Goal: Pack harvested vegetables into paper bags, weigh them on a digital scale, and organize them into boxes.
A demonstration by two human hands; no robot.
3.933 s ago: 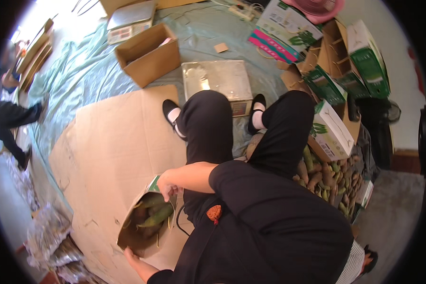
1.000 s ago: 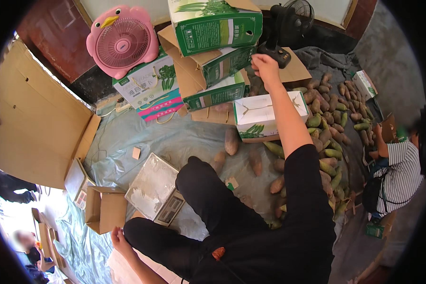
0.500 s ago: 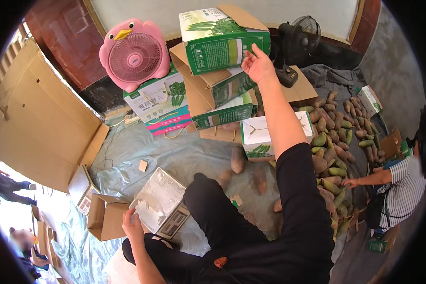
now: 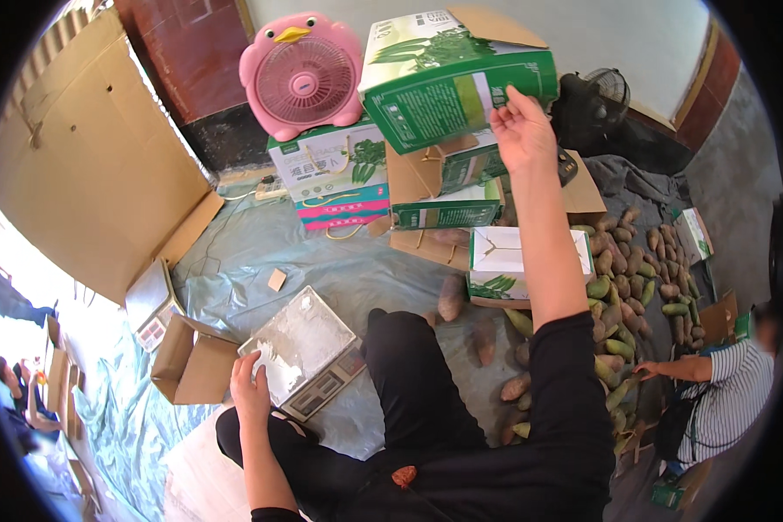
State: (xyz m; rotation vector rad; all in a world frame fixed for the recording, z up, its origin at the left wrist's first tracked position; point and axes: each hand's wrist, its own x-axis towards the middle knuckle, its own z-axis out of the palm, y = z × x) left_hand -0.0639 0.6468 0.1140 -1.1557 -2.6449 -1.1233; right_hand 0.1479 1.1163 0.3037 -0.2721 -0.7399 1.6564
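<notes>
While my right hand (image 4: 522, 130) reaches up with fingers (image 4: 506, 103) spread against the tilted green carton (image 4: 448, 83) topping the stack, that carton lies just left of them. My left hand (image 4: 250, 383), far lower, rests loosely curled on the weighing scale (image 4: 309, 352).

Fan (image 4: 303, 78) atop boxes (image 4: 335, 170), scale (image 4: 304, 348) nearer

Bright daylight, left edge blown out; fisheye bends rim, centre sharp.

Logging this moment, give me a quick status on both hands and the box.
Right hand open, fingers on green carton atop the stack. Left hand resting on scale edge. Pink fan beside stack, mangoes right.
</notes>
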